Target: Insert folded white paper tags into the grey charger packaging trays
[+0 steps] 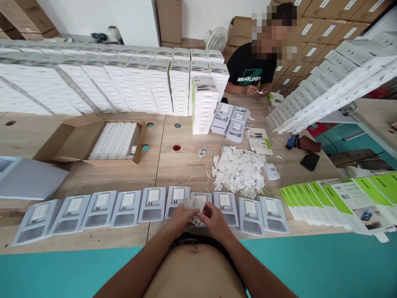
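Close to my body, my left hand (180,220) grips a few small printed leaflets (195,203), slightly fanned. Against their right edge, the fingers of my right hand (214,221) are curled and pinch the paper. Below and around my hands runs a row of grey plastic trays (156,216) along the table's front edge. Each visible tray holds a white rectangular device (127,199) in its upper compartment; the lower compartments that show hold nothing. My hands and the leaflets partly cover one tray in the middle.
Beyond the trays lies a heap of small white tags (238,171), with a coiled white cable (202,152) nearby. An open carton (141,142) stands left. Stacked white boxes (124,82) wall the back. Green-and-white box sleeves (335,203) lie right. A co-worker (254,70) sits across the table.
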A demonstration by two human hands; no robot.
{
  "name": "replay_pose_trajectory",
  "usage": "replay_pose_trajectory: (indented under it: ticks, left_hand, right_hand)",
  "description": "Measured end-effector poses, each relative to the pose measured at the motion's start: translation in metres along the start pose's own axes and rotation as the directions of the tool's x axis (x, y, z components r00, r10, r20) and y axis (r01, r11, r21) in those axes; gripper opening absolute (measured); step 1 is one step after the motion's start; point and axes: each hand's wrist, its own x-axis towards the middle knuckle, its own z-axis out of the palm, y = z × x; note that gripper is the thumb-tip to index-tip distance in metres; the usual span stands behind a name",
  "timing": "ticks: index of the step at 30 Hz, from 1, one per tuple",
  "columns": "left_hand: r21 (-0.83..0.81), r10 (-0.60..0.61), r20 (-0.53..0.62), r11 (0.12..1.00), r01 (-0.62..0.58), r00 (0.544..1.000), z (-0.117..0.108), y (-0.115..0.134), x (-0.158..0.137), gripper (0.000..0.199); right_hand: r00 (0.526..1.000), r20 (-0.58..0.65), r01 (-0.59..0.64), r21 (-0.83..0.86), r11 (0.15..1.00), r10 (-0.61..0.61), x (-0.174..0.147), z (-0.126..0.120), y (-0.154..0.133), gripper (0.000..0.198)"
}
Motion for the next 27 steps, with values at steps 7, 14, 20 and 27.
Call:
replay_pose_trajectory:
  ticks: [7, 14, 20, 27]
  left_hand:
    - [0.001, -0.022, 0.061, 1.0, 0.022, 0.998, 0.006, 0.008, -0.007, 0.048]
    - [0.039, -0.095, 0.142, 0.995, 0.09, 0.985, 0.006, 0.006, -0.008, 0.047]
    - [-0.001, -0.041, 0.079, 0.999, 0.041, 0.996, 0.005, 0.005, -0.004, 0.049]
    - [0.016, -0.01, 0.019, 1.0, 0.01, 1.0, 0.006, 0.007, -0.001, 0.045]
  right_hand:
    - [0.986, -0.144, -0.055, 0.178, 0.982, 0.082, -0.002, -0.008, 0.002, 0.027]
    - [0.993, -0.045, -0.109, 0.075, 0.991, 0.112, -0.007, -0.018, 0.003, 0.026]
    - [0.96, -0.195, -0.179, 0.13, 0.975, 0.202, -0.004, -0.025, 0.007, 0.032]
    - [0.989, -0.108, -0.081, 0.178, 0.981, 0.102, 0.0, -0.01, 0.003, 0.029]
